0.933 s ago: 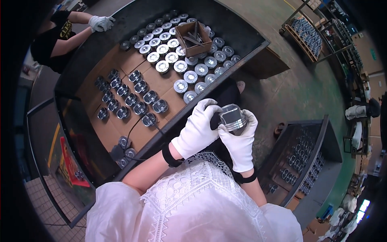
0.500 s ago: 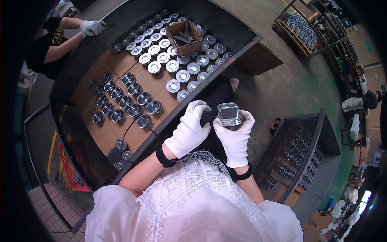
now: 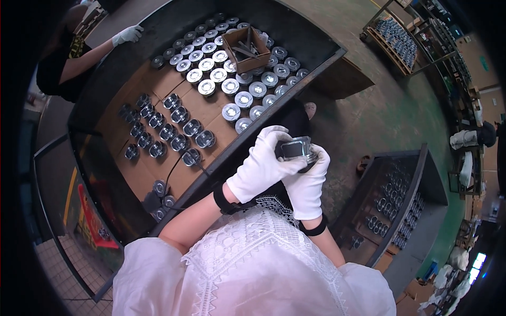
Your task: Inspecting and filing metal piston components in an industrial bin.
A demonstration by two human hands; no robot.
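Observation:
Between my two white-gloved hands is a metal piston (image 3: 297, 149) with a dark skirt face and ring grooves. My left hand (image 3: 263, 164) grips its left side, thumb across the near edge and fingers over the far side. My right hand (image 3: 310, 181) wraps its right end. Both hands are in front of my body, just off the near edge of a dark bin (image 3: 232, 152). Inside that bin, on brown cardboard (image 3: 203, 117), several pistons (image 3: 168, 131) lie at left, and rows of pistons with bright round crowns (image 3: 219, 75) stand farther back.
A small cardboard box (image 3: 246, 52) with dark pieces rests on the standing pistons. At upper left another person's gloved hand (image 3: 127, 36) touches the bin's rim. A second dark bin (image 3: 406, 200) with pistons stands at right. A thin black cable (image 3: 172, 171) crosses the near-left cardboard.
My left hand has moved right and closed on the piston, which my right hand alone held before. The piston has tilted. The other person now shows one hand at the rim.

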